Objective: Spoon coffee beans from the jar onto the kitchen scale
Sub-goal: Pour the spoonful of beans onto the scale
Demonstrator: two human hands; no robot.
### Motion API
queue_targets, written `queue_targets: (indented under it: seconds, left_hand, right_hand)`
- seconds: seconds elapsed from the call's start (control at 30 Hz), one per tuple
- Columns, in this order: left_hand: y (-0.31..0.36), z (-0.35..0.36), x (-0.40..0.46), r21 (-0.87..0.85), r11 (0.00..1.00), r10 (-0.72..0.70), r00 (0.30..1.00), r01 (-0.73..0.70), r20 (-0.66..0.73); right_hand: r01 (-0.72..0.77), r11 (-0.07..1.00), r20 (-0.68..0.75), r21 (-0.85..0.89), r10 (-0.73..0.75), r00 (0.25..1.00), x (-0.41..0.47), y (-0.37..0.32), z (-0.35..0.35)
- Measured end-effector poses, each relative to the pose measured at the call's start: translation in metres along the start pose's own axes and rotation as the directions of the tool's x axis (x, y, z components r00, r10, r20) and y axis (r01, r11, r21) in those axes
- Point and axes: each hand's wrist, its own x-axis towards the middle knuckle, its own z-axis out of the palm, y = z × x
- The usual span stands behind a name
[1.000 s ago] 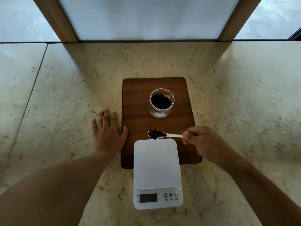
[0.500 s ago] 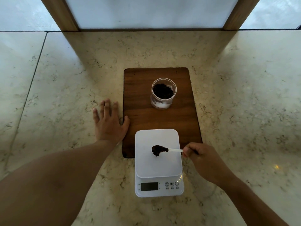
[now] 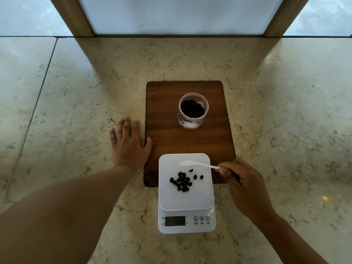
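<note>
Beans (image 3: pixel 182 181) now lie on scale (image 3: pixel 185 199); spoon (image 3: pixel 198 164) emptied.

Marble counter (image 3: pixel 76 103) bears wooden board (image 3: pixel 167 141), scale (image 3: pixel 186 221), left hand (image 3: pixel 127 147)

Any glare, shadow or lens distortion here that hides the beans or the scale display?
Head view: backlit from the window, counter shadowed in a central wedge; wide-angle bowing at edges; beans sharp on the scale; display dark, unreadable; small glint at right.

Jar (image 3: pixel 193 111) mouth unobstructed; scale (image 3: pixel 185 189) platform clear except spilled beans (image 3: pixel 182 181).
</note>
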Motion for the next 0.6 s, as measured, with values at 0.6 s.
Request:
queue_targets:
  seconds: [0.6]
  left_hand:
    - [0.0,-0.003,0.0,0.011,1.0,0.014,1.0,-0.014,0.014]
  right_hand:
    - [0.163,0.885,-0.12,-0.436,-0.237,0.964,0.133,-0.035,-0.016]
